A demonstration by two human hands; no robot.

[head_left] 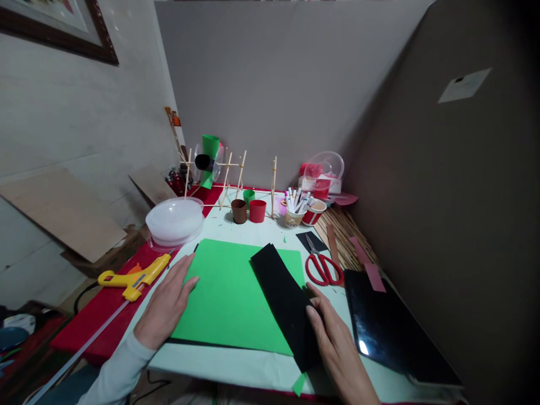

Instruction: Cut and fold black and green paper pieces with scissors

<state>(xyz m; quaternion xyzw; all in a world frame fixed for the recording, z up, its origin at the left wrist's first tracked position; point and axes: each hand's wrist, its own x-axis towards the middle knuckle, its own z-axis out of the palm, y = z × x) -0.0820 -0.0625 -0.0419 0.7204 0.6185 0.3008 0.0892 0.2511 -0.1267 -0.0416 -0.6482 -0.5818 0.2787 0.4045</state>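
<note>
A green paper sheet (230, 292) lies flat on the white table top (253, 368). A long black strip of paper (284, 295) lies slanted across its right part. My left hand (166, 306) rests flat with fingers stretched out, its fingertips on the green sheet's left edge. My right hand (335, 343) lies on the near end of the black strip, fingers stretched out along it, pressing it down.
Red scissors (324, 268) and a black tablet (390, 332) lie to the right. A yellow glue gun (135, 275) and a white bowl (175, 220) sit on the left. Small cups (248, 211), marker cups (299, 209) and a stick frame (230, 177) stand behind. Panels wall the back and right.
</note>
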